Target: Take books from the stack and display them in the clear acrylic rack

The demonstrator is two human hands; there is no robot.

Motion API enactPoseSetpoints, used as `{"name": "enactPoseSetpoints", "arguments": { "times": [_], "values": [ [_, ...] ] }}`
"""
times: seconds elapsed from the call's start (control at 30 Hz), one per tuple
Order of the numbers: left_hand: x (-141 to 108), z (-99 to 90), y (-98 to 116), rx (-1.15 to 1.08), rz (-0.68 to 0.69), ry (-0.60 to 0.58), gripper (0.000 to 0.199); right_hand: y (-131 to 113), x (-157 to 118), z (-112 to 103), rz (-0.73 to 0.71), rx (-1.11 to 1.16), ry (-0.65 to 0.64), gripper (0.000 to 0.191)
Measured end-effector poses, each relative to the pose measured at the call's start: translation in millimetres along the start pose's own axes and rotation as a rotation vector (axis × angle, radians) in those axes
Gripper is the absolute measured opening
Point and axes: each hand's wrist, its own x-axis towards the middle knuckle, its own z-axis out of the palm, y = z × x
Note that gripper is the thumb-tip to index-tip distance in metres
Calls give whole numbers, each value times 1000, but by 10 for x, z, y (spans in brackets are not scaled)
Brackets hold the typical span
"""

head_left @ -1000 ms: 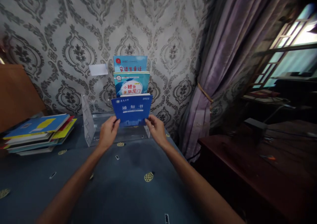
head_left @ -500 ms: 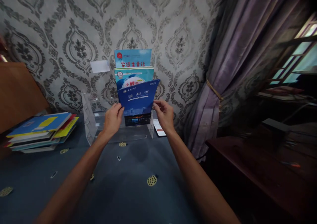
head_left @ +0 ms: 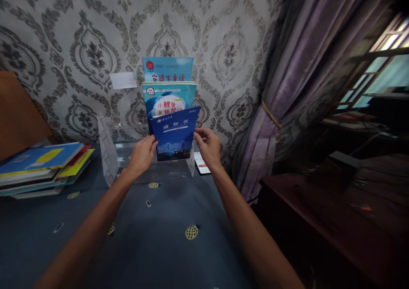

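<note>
Dark-blue 2022 notice bklt. is being pinched by its side edges btwn. L hand & R hand, both equally near, long axis approx. upright, at near part of clear rack.

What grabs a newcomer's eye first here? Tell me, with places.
The dark-blue rectangular paper booklet stands out first, held near the picture's middle between left hand and right hand. Behind it, two bright-blue rectangular paper books rise against the grey patterned wall. A draped purple fabric curtain hangs to the right.
</note>
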Motion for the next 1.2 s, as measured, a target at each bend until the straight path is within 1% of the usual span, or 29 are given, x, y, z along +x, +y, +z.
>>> {"name": "enactPoseSetpoints", "arguments": {
  "times": [0.2,0.37,0.5,0.7,0.8,0.9,1.07,1.2],
  "values": [
    [-49,-39,27,108,-90,-128,23,39,11,-7,12,-76,-58,16],
    [-35,-101,131,170,-191,-135,25,78,14,-21,8,-169,-103,14],
    [-12,-137,216,289,-250,-172,29,132,8,-25,5,-244,-156,13],
    [-9,-145,293,417,-261,-249,37,225,-10,-11,43,-323,-185,12],
    [-2,-148,322,449,-266,-273,39,253,-12,-12,35,-345,-200,13],
    [8,-154,346,461,-279,-300,40,263,-12,-12,20,-367,-197,13],
    [6,-160,365,445,-290,-350,39,254,-18,1,44,-398,-207,14],
    [20,-176,363,415,-311,-350,38,243,-30,19,66,-393,-195,14]
  ]
}}
